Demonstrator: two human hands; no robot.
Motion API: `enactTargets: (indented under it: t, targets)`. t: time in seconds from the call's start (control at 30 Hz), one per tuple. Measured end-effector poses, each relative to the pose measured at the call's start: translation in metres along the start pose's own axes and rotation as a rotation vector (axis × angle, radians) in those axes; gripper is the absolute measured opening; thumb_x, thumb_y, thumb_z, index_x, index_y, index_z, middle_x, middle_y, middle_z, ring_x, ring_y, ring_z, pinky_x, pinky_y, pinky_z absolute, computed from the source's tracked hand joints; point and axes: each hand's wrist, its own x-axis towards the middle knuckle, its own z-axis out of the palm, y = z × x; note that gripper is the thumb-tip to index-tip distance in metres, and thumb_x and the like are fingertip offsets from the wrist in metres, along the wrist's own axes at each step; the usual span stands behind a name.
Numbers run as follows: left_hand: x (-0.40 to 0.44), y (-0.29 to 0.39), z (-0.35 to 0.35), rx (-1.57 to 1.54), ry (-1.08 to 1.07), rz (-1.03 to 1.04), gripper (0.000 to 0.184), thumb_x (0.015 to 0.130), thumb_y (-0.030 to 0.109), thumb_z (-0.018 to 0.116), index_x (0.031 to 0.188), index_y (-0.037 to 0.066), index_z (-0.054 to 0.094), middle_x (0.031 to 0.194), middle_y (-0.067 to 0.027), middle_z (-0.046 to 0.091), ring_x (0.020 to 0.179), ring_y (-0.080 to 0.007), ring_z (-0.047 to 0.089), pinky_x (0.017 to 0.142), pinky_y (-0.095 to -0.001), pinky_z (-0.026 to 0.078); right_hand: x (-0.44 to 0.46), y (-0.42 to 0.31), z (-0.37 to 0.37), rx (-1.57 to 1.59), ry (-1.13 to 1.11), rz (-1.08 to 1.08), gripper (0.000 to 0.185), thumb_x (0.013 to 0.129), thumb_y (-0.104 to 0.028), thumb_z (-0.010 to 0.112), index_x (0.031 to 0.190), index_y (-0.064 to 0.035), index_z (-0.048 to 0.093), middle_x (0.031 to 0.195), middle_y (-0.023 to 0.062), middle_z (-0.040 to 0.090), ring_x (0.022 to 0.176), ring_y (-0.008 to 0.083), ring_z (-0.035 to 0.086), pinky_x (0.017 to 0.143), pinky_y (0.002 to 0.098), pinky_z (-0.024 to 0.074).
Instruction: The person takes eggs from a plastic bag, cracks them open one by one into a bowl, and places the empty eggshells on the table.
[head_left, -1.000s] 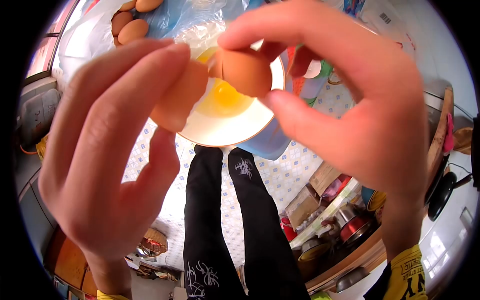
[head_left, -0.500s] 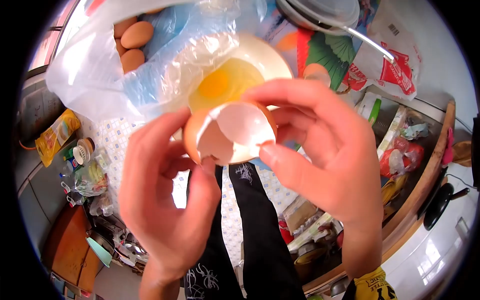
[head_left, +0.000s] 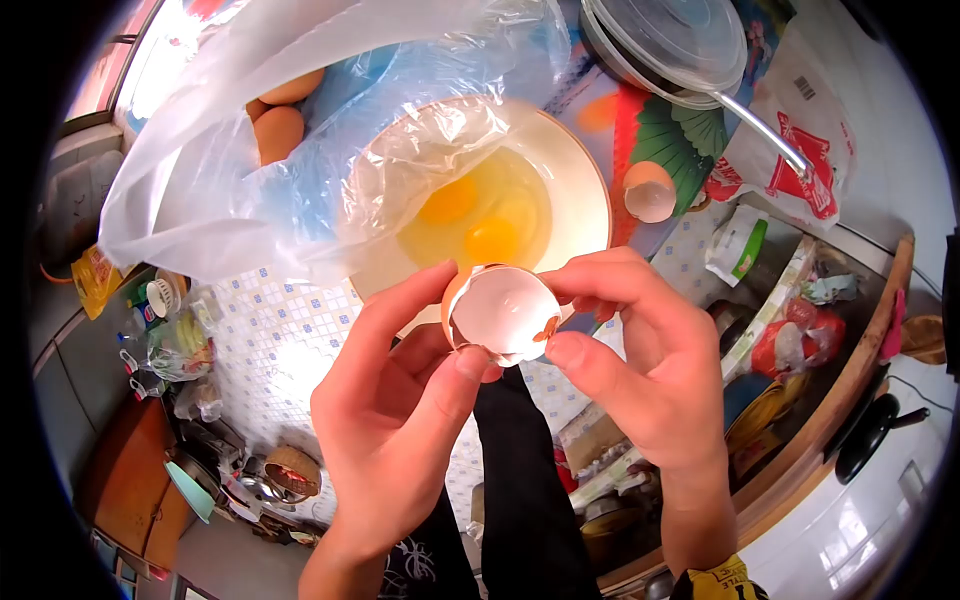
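Just below the bowl [head_left: 580, 190] with two yolks [head_left: 494, 238], the left hand [head_left: 405, 410] and right hand [head_left: 645, 370] both grip a cracked eggshell [head_left: 503, 313].

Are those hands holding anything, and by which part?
Yes, an opened eggshell: the left hand grips its left side, the right hand its right side, thumbs at the open rim.
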Motion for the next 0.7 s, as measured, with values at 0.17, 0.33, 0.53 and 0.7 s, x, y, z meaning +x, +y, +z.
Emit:
enactTargets:
  t: [0.17,0.33,0.53,0.7]
  targets:
    - [0.0,0.001,0.011,-0.007,0.009,-0.02,0.044,0.088,0.003,0.063,0.129,-0.008,0.048,0.115,-0.0169,0.061,0.095,-0.0203,0.064,0.077,-0.0305,0.054,-0.004,0.005,-0.005,0.0,0.072,0.066,0.026,0.081,-0.007,0.072,0.106,-0.0029,0.066,0.098,0.0051,0.065,0.086,0.0143,0.058,0.077,0.0259,0.0442]
    - [-0.002,-0.001,0.029,0.106,-0.042,0.034,0.038,0.085,-0.004,0.065,0.121,-0.008,0.052,0.11,-0.0161,0.063,0.089,-0.0162,0.065,0.07,-0.0277,0.054,-0.014,0.0,-0.018,0.079,0.133,0.125,0.029,0.082,-0.005,0.07,0.11,-0.0034,0.063,0.101,0.0036,0.065,0.088,0.0117,0.058,0.077,0.0251,0.043]
    - [0.013,0.008,0.076,0.751,-0.158,0.304,0.046,0.076,-0.004,0.071,0.121,-0.001,0.059,0.1,-0.0118,0.066,0.078,-0.0214,0.067,0.061,-0.0302,0.054,-0.024,0.001,-0.053,0.218,0.311,0.191,0.029,0.086,0.001,0.065,0.114,0.0029,0.058,0.104,0.0086,0.064,0.093,0.0119,0.06,0.081,0.026,0.0452]
    - [0.004,-0.022,0.123,0.383,-0.179,0.109,0.055,0.086,-0.012,0.054,0.139,-0.005,0.04,0.115,-0.016,0.059,0.073,-0.0147,0.066,0.062,-0.0257,0.055,-0.02,0.017,-0.082,0.148,0.419,0.225,0.029,0.087,0.003,0.063,0.115,0.0038,0.056,0.104,0.0104,0.064,0.093,0.0137,0.061,0.081,0.0279,0.0479]
